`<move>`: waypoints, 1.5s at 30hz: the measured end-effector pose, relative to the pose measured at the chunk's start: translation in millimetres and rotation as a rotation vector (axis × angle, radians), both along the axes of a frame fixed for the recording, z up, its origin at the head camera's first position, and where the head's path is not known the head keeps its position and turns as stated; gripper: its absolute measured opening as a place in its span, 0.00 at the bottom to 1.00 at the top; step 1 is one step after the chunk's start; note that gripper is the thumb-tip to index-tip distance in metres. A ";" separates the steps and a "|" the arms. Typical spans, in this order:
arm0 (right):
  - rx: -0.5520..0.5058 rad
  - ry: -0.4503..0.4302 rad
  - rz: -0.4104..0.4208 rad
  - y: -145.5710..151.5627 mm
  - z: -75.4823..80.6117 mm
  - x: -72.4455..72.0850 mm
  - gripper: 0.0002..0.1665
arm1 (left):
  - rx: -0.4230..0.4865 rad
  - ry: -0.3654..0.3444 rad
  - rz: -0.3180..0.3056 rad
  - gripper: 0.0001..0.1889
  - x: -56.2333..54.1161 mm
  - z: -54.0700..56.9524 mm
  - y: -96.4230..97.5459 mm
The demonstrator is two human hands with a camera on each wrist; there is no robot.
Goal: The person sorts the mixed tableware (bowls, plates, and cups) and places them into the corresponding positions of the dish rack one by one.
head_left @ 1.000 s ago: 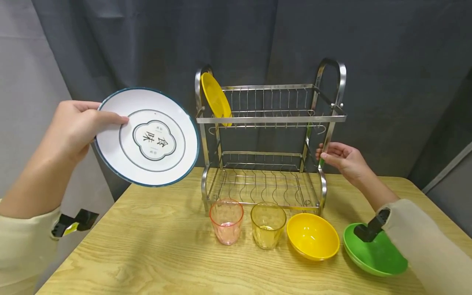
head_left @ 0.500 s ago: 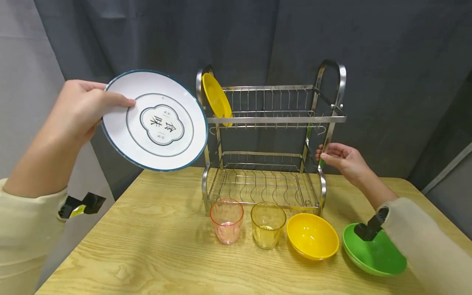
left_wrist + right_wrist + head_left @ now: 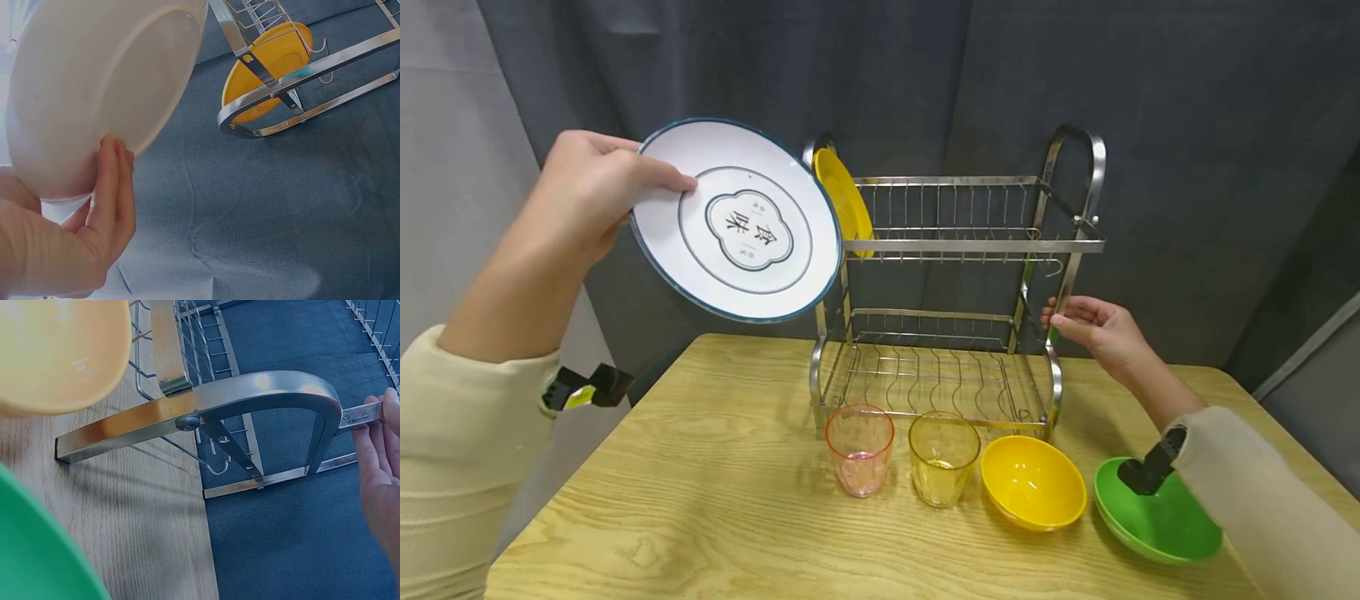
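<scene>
My left hand pinches a white plate with a blue rim, thumb on its printed face. In the left wrist view, the fingers lie against the plate's plain back. The plate is raised in the air, left of a two-tier metal dish rack, and overlaps its left post in the head view. A yellow plate leans upright at the left end of the top tier. My right hand grips the rack's right front post between thumb and fingers.
Before the rack on the wooden table stand a pink glass and a yellow glass. Right of them are a yellow bowl and a green bowl, the latter partly under the right forearm. A dark curtain hangs behind.
My left hand has carried the white plate up and to the right, closer to the rack's top tier. The right hand stays on the post.
</scene>
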State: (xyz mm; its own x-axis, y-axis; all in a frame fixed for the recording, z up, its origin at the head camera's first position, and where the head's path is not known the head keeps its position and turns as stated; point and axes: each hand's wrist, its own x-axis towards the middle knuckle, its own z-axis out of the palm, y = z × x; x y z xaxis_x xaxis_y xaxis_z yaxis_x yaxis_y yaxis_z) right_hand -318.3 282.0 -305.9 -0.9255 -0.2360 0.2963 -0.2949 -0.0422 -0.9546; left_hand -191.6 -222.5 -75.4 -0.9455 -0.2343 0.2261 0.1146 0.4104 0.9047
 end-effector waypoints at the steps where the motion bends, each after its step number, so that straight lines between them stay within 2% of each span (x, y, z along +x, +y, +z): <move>1: 0.003 0.001 -0.002 0.2 -0.1 -0.1 0.15 | 0.000 0.003 0.007 0.08 -0.5 0.9 1.2; 9: -0.010 0.013 0.008 1.6 0.5 -0.8 0.13 | -0.074 -0.014 0.073 0.11 -4.2 9.3 9.8; 17: 0.002 -0.002 -0.012 2.8 0.5 0.1 0.15 | -0.088 0.065 0.080 0.08 -15.1 20.4 25.8; 24: 0.010 -0.003 -0.016 2.4 0.9 2.1 0.14 | -0.205 0.125 0.143 0.03 -16.6 30.4 43.3; 30: 0.012 0.014 -0.013 3.6 0.8 -0.6 0.13 | -0.286 0.175 0.186 0.12 -19.3 38.5 57.5; 32: 0.001 0.009 -0.006 4.0 0.0 -1.8 0.13 | -0.329 0.191 0.206 0.06 -21.9 41.4 61.9; 34: 0.003 0.002 -0.013 4.6 -0.8 -1.8 0.13 | -0.380 0.207 0.218 0.07 -24.8 43.7 67.3; 36: -0.004 -0.005 -0.014 5.0 -1.7 -1.2 0.13 | -0.416 0.220 0.223 0.03 -28.0 46.2 72.8; 39: -0.010 -0.005 -0.013 5.6 -2.7 0.5 0.13 | -0.458 0.230 0.218 0.07 -32.4 50.6 81.1; 42: -0.008 0.001 -0.017 6.0 -2.6 2.5 0.12 | -0.496 0.229 0.204 0.16 -36.6 57.2 89.2; 44: -0.007 0.001 -0.021 6.8 -2.2 3.1 0.12 | -0.531 0.241 0.189 0.13 -39.0 61.1 95.2; 45: -0.007 0.000 -0.024 7.3 -1.7 3.6 0.12 | -0.550 0.253 0.178 0.07 -40.3 62.5 98.3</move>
